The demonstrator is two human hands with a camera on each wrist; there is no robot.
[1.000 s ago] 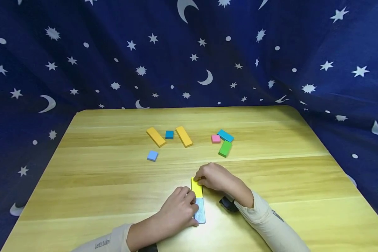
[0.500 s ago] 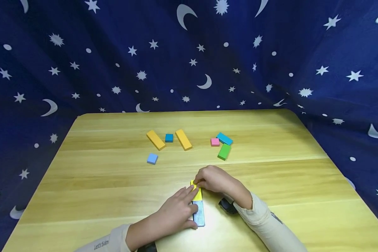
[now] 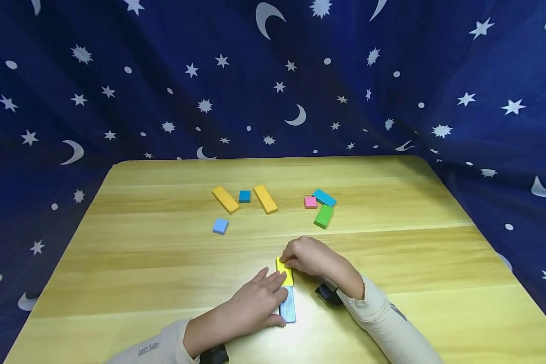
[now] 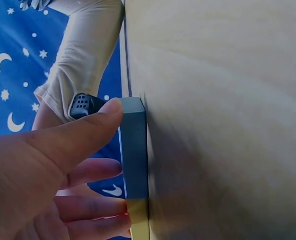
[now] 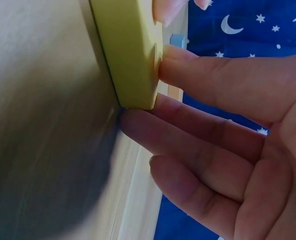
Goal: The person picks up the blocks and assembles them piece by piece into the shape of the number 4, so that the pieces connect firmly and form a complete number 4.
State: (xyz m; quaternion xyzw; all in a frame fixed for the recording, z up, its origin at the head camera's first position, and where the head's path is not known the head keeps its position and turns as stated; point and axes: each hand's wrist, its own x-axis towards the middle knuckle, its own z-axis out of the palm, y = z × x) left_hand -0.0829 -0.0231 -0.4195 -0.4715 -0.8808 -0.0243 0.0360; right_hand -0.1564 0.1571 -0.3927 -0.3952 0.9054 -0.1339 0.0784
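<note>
A yellow block (image 3: 288,279) and a light blue block (image 3: 288,306) lie flat, end to end, on the wooden table. My right hand (image 3: 310,257) pinches the far end of the yellow block. In the right wrist view its thumb presses the top face while a finger meets the end face. My left hand (image 3: 256,305) spreads over the joint from the left. Its thumb (image 4: 110,111) touches the near end of the light blue block, and its straight fingers reach the tops of both blocks.
Farther back lie two orange blocks (image 3: 225,199) (image 3: 265,199), a dark blue block (image 3: 244,196) and a periwinkle block (image 3: 220,226). To their right, pink (image 3: 311,202), blue (image 3: 324,197) and green (image 3: 324,216) blocks sit close together. A starry blue cloth (image 3: 173,91) hangs behind the table (image 3: 141,242).
My left fingers, earlier bent at the light blue block's side, have straightened and spread onto the yellow block. The right hand keeps its pinch, and the blocks stay in place.
</note>
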